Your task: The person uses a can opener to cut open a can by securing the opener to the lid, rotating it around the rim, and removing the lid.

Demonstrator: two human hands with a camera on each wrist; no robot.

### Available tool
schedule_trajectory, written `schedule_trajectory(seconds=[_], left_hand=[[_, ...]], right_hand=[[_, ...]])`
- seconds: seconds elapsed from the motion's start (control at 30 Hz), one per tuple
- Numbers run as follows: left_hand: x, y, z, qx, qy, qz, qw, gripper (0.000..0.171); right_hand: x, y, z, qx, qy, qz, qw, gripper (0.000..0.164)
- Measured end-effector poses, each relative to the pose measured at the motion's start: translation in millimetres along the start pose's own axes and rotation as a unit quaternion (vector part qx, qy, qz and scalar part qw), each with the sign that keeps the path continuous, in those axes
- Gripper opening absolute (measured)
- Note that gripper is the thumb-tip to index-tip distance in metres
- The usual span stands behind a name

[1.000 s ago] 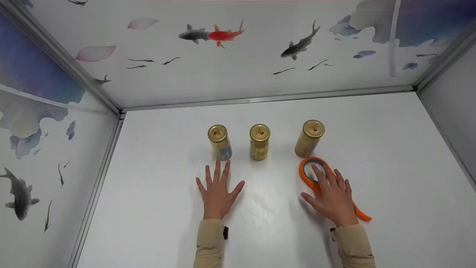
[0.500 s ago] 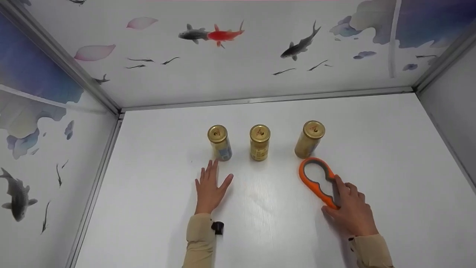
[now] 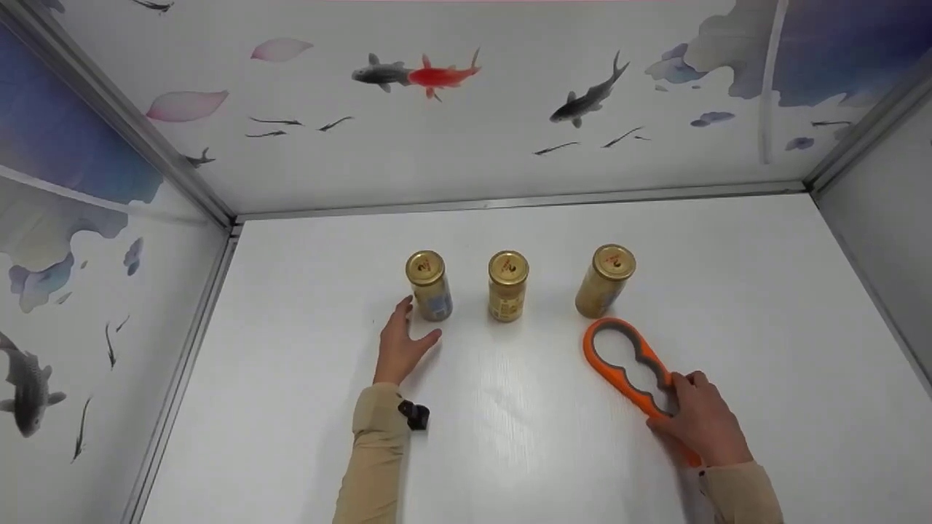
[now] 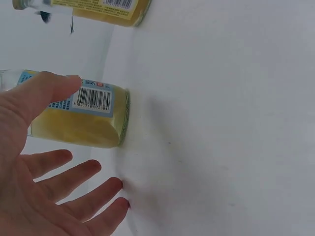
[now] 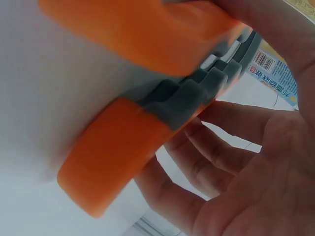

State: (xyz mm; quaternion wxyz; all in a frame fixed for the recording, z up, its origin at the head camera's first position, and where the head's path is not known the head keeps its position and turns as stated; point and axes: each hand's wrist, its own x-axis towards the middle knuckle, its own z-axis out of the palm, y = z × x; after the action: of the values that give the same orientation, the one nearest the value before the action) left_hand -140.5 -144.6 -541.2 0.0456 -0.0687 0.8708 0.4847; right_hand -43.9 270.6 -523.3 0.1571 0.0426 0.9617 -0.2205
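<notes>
Half done grabbing, seemingly: right hand (image 3: pixel 705 422) gripped orange opener (image 3: pixel 620 380) lower-right, spread left hand (image 3: pixel 399 351) needed curling round leftmost jar (image 3: pixel 432 288).

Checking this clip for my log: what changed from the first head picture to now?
The right hand moved back and rightward and now grips the orange jar opener, whose handle swung nearer. The left hand shifted left and forward, beside the leftmost jar. That jar, the middle jar and the rightmost jar stayed put.
</notes>
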Motion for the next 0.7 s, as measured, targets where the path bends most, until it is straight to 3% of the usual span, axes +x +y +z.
schedule_trajectory(seconds=[0.17, 0.4, 0.7], left_hand=[[13.3, 0.6, -1.1, -0.029, -0.015, 0.005, 0.9995, 0.078], [20.2, 2.0, -0.9, -0.047, -0.013, 0.002, 0.9988, 0.079], [37.2, 13.2, -1.6, -0.113, -0.009, -0.030, 0.9931, 0.080]], right_hand=[[1, 6, -4, -0.004, -0.010, -0.016, 1.000, 0.063], [3, 11, -9, -0.025, -0.030, -0.035, 0.999, 0.066], [13, 21, -18, -0.049, -0.066, -0.059, 0.995, 0.074]])
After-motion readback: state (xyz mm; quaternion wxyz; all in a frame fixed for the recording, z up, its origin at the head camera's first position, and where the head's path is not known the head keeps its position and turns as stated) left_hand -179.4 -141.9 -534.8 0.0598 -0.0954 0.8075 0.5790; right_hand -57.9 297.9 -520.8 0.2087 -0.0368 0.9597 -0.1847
